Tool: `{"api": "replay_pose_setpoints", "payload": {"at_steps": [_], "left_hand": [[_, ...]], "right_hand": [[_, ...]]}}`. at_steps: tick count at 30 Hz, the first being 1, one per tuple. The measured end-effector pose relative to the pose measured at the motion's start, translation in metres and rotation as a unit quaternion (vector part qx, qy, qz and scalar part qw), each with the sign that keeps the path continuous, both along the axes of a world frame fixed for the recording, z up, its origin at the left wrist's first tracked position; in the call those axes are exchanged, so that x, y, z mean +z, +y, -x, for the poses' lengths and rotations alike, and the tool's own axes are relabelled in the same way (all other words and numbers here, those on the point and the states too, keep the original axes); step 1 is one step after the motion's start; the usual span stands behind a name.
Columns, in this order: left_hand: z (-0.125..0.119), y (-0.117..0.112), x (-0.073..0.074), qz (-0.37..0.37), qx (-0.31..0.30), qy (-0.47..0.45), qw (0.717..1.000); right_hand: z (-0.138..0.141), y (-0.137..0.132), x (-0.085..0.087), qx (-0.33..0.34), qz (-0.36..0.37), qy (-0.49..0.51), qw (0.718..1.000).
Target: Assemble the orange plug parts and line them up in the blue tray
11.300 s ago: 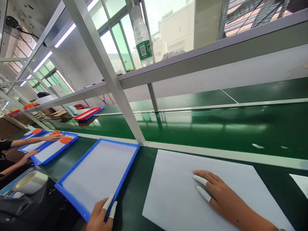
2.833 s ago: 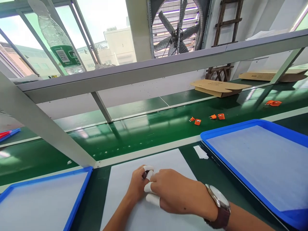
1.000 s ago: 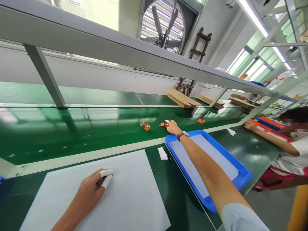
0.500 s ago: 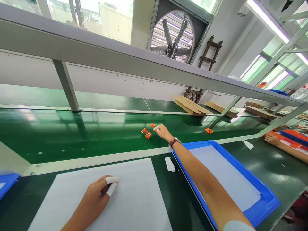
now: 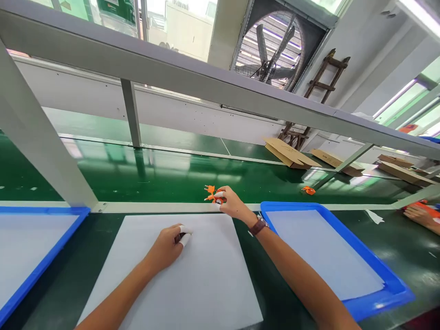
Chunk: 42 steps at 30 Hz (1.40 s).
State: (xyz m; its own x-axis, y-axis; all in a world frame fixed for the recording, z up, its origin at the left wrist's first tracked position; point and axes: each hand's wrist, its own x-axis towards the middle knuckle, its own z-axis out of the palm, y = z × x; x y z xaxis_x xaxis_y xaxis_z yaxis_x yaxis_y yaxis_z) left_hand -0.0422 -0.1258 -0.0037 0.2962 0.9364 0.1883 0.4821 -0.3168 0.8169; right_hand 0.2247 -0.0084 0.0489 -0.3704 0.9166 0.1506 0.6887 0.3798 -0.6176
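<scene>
The right hand [image 5: 233,204] is near the centre of the frame, and its grip is closed on orange plug pieces [image 5: 210,189], which stick out to the left from between the fingertips. These pieces are seen against the near edge of the green conveyor belt [image 5: 165,181], just above the far border of the worktop [image 5: 98,240]. A wristwatch [image 5: 258,225] with a brown strap is on the right wrist.

The left hand [image 5: 168,245] lies on a white sheet [image 5: 195,284] in the lower middle of the frame. Its thumb and forefinger, both in white finger covers [image 5: 185,228], are bent toward each other with their tips close; I cannot tell whether this grip contains something.

At the right of the sheet stands a blue tray [image 5: 369,303] lined with white paper, partly behind the right forearm. Another blue tray [image 5: 44,262], also with a white lining, is at the left edge of the frame. One more orange plug [image 5: 308,190] lies on the belt, right of centre. At the far right edge, a co-worker's hand [image 5: 420,215] is beside something orange.
</scene>
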Motion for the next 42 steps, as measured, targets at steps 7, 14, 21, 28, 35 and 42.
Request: {"api": "replay_pose_setpoints", "payload": {"at_steps": [7, 14, 21, 28, 35, 42], "left_hand": [[0.0, -0.002, 0.002, -0.005, -0.002, 0.002, 1.0], [-0.006, -0.004, 0.002, -0.024, -0.002, 0.037, 0.999], [-0.002, -0.003, 0.017, 0.012, -0.057, 0.079, 0.995], [-0.001, -0.053, 0.047, 0.176, -0.081, -0.144, 0.97], [-0.021, -0.069, 0.049, 0.128, 0.032, -0.209, 0.969], [0.002, -0.085, 0.026, -0.117, 0.06, 0.044, 0.99]], "right_hand": [[0.02, -0.115, 0.0, 0.114, -0.019, -0.042, 0.992], [0.008, -0.138, -0.009, 0.129, -0.061, -0.068, 0.987], [0.006, -0.145, -0.002, 0.121, -0.122, -0.061, 0.983], [0.028, -0.152, 0.027, 0.032, -0.089, 0.041, 0.995], [0.071, -0.154, 0.009, 0.103, -0.076, 0.057, 0.99], [0.058, -0.17, -0.007, 0.111, -0.035, 0.158, 0.981]]}}
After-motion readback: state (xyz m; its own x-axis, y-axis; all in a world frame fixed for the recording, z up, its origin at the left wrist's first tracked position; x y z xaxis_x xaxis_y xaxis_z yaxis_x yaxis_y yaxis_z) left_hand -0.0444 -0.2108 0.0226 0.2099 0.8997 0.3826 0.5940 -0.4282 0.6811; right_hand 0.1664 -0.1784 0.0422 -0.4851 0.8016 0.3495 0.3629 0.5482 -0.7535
